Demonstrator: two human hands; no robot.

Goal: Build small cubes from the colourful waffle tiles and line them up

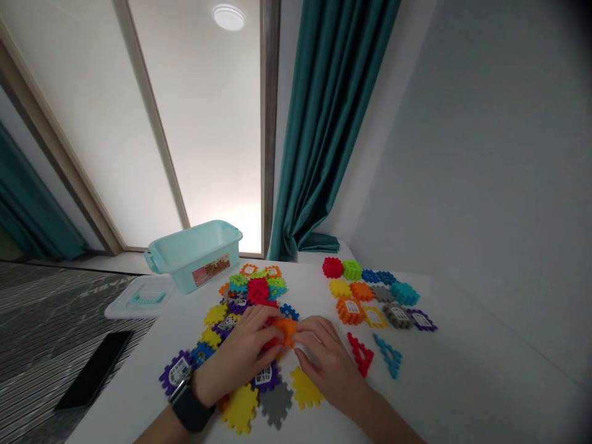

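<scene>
An orange toothed building tile [288,329] is between my two hands over the white table. My left hand [247,345], with a dark watch on its wrist, closes its fingers on the tile's left side. The curled fingers of my right hand [327,357] pinch at its right edge. Below the hands lie a yellow tile [307,387], a grey tile [277,404], a purple framed tile [267,376] and another yellow tile [240,408]. A mixed heap of tiles with a red piece [258,290] on top is just beyond my left hand, which covers part of it.
Sorted stacks, among them red tiles [332,267] and teal tiles [404,293], stand at the right. Nearer are a red triangular piece [359,354] and a blue one [388,356]. A turquoise bin [197,246], its lid [139,297] and a black phone [95,370] are at the left.
</scene>
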